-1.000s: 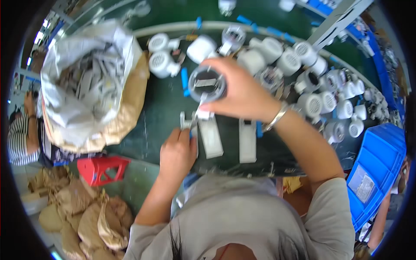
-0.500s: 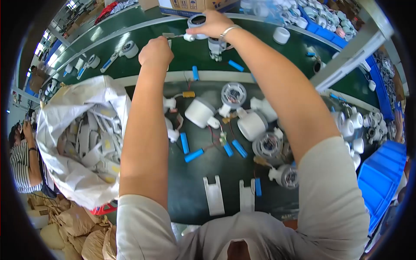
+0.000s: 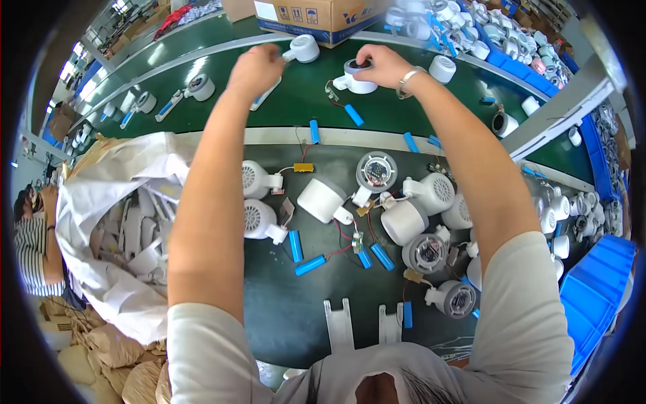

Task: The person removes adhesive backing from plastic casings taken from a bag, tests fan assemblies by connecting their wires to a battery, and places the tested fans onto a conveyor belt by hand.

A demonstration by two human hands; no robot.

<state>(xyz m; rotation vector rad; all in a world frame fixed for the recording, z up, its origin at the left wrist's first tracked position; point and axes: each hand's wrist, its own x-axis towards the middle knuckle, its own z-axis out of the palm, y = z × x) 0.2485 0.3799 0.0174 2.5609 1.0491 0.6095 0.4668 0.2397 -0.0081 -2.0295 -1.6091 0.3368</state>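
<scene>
Over the green conveyor belt, my left hand (image 3: 257,67) is curled and blurred beside a white mini-fan head (image 3: 304,49). A white handle piece (image 3: 266,93) sticks out below that hand, and its fingertips are too smeared to show a grip. My right hand (image 3: 385,66) is closed on another white fan head (image 3: 356,82), fingers at its dark top. Next to that head are a small wired circuit board (image 3: 331,92) and a blue battery cell (image 3: 354,115). Several loose fan heads (image 3: 404,222) and batteries (image 3: 310,265) lie on the dark bench (image 3: 289,303) below.
A white sack (image 3: 74,222) of white plastic handle parts stands at the left. Two white handle shells (image 3: 340,326) lie close to my body. A cardboard box (image 3: 316,19) is behind the belt. Blue bins (image 3: 595,289) and a metal post (image 3: 552,114) are at the right. A person (image 3: 39,249) is at far left.
My hands have moved apart, the right one rightward with a fan head. A fan head now shows beside my left hand. The view has shifted slightly.
</scene>
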